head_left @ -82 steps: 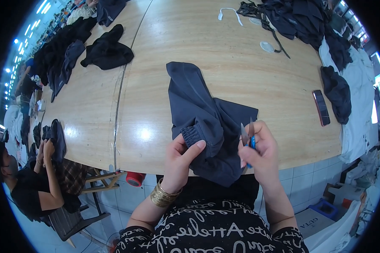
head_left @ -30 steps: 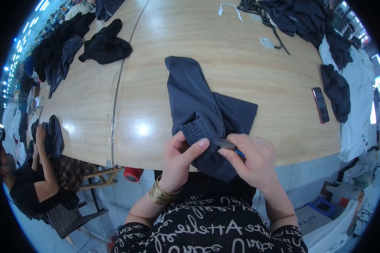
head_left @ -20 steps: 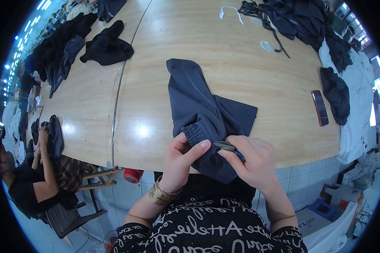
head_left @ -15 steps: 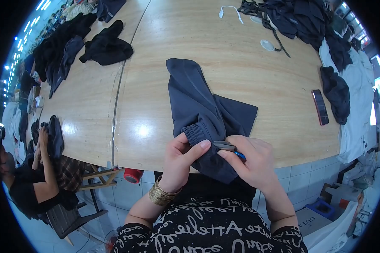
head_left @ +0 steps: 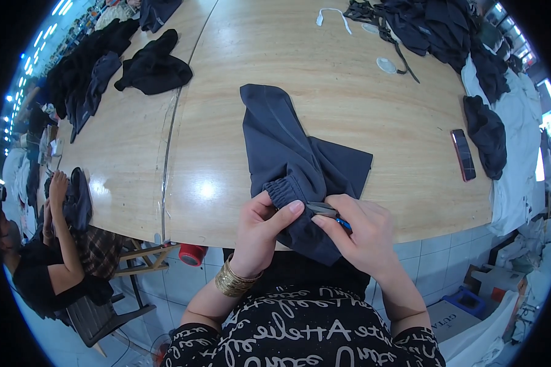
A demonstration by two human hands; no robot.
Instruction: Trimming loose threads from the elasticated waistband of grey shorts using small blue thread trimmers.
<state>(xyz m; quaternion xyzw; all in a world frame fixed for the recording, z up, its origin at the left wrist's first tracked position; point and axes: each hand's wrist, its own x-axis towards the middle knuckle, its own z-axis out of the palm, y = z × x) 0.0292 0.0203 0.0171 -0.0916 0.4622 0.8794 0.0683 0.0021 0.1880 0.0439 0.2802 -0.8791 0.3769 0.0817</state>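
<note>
A dark navy garment with a gathered elastic waistband lies at the table's near edge, its lower part hanging over. My left hand pinches the gathered band between thumb and fingers. In my right hand is a small pair of thread snips, with grey metal blades and a blue part showing below the fingers. The blade tips touch or nearly touch the cloth just beside my left thumb. Whether a thread lies between the blades is too small to tell.
Black garments lie at the far left, and a dark pile at the far right. A phone rests near the right edge by a dark folded cloth. At left, another person sits handling dark fabric.
My right hand and the snips have shifted slightly left, closer to my left thumb. The seated person's hand has risen a little. The garment lies almost unchanged.
</note>
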